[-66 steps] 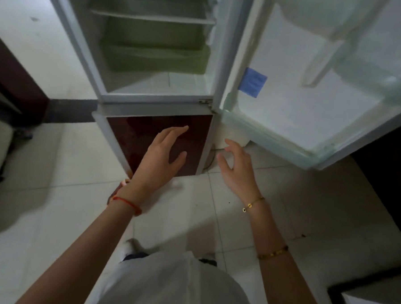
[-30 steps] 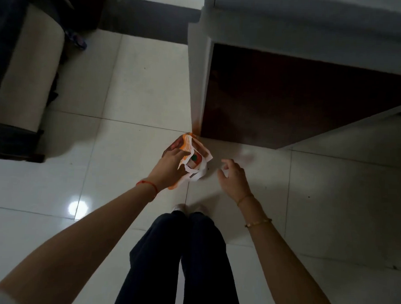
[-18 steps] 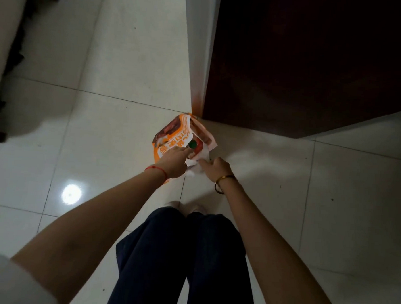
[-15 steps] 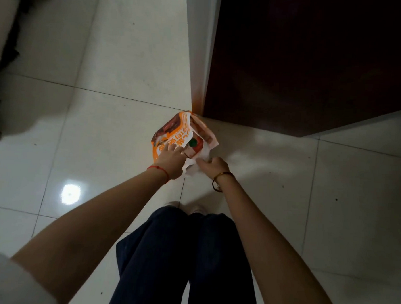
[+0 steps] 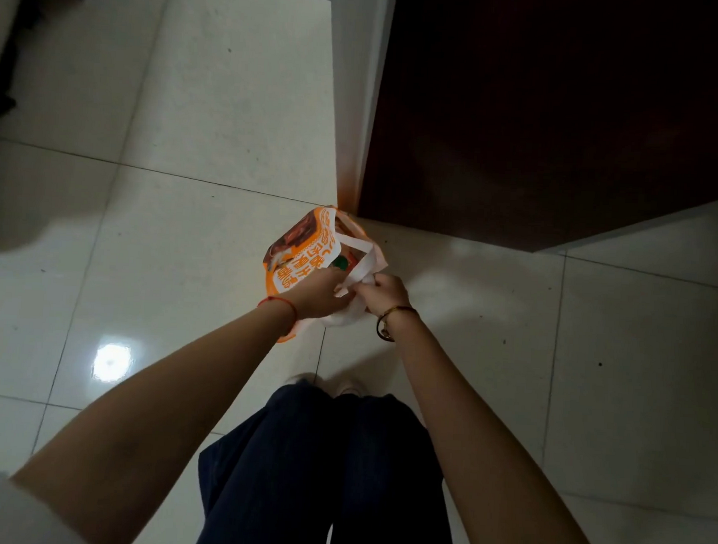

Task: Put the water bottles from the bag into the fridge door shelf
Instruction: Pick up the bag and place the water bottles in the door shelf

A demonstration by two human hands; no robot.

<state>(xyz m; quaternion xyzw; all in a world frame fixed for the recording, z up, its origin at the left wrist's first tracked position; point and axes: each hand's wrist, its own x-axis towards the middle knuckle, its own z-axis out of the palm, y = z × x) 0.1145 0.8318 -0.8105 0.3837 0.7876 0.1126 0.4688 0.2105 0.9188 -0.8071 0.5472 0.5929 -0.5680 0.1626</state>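
An orange and white printed bag [image 5: 298,254] stands on the tiled floor at the corner of the fridge's dark red lower door [image 5: 544,115]. A green bottle cap [image 5: 341,263] shows inside the bag's mouth; the bottles are otherwise hidden. My left hand [image 5: 319,292] grips the near rim of the bag. My right hand [image 5: 383,293] pinches the white handle strap [image 5: 359,267] on the right side. The fridge door shelf is out of view.
The fridge's white side panel [image 5: 351,105] rises just behind the bag. Dark furniture [image 5: 2,66] lines the far left edge. My legs in dark trousers [image 5: 322,469] and light shoes stand directly below the bag. Glossy floor tiles [image 5: 183,262] spread to the left and right.
My head tipped down from the open fridge to the floor. Both hands dropped to the bag; the left took its rim first, then the right closed on the handle.
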